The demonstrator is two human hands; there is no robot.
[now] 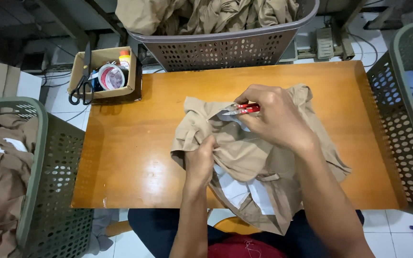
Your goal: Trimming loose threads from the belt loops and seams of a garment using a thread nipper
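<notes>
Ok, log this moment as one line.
left hand: grips tan garment | right hand: holds red-handled snips at garment | surface: wooden table

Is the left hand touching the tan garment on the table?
Touching. The head view shows the left hand clenched into a bunched fold of the tan garment.

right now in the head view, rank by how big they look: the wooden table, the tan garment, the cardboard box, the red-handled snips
1. wooden table
2. tan garment, spread across part of the table
3. cardboard box at the table's far left corner
4. red-handled snips, mostly hidden in the right hand, clearly the smallest
</notes>
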